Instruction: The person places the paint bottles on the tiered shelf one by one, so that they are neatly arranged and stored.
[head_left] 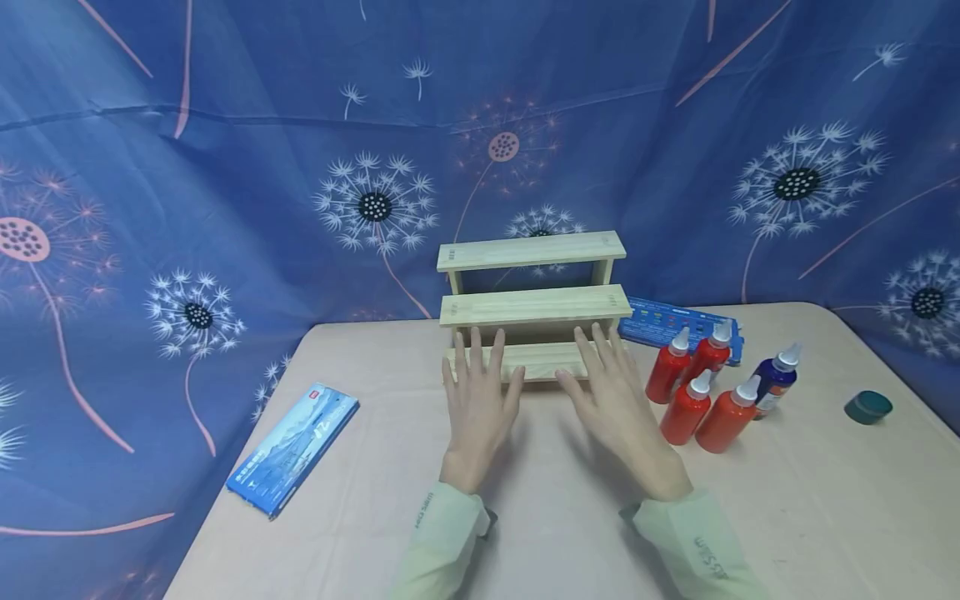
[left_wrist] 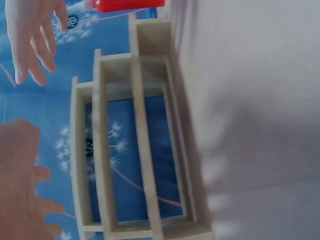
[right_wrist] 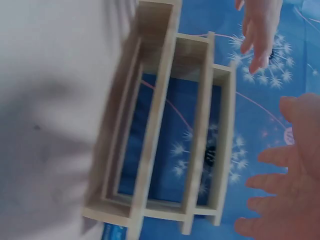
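A three-tier pale wooden stepped rack (head_left: 536, 306) stands at the back middle of the table, its steps rising toward the backdrop. In front of its lower tiers, my left hand (head_left: 480, 408) reaches out with fingers spread and holds nothing. My right hand (head_left: 618, 408) mirrors it on the other side, fingers also spread and holding nothing. The left wrist view shows the left hand (left_wrist: 22, 185) apart from the rack (left_wrist: 142, 135). A similar gap separates the right hand (right_wrist: 287, 185) from the wood in the right wrist view.
Several red and orange squeeze bottles (head_left: 686, 408) and a dark blue bottle (head_left: 774, 382) stand to the right. Behind them lies a blue box (head_left: 652, 321). A small dark green jar (head_left: 868, 407) sits farther right. Another blue box (head_left: 294, 450) lies left. A blue dandelion-print cloth (head_left: 637, 167) hangs behind.
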